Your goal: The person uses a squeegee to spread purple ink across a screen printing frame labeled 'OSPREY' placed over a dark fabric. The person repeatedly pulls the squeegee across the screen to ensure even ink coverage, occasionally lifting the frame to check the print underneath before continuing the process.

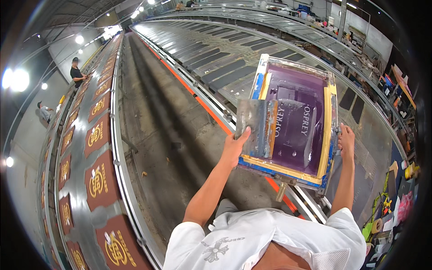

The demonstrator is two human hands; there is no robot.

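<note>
A screen printing frame with purple mesh, yellow tape and blue tape around its edges is in front of me, over the edge of the right-hand table. Pale lettering shows in its mesh. At the frame's left side lies a wide squeegee with a grey metal plate and a worn orange-brown strip. My left hand grips the squeegee's outer edge, thumb on top. Closed around the right rim of the frame is my right hand; its fingertips are partly hidden.
On the right-hand long table lie rows of dark flat pieces. An orange rail runs along its edge. The left-hand table carries brown printed pieces. Two people stand beyond it. Cluttered supplies sit at right.
</note>
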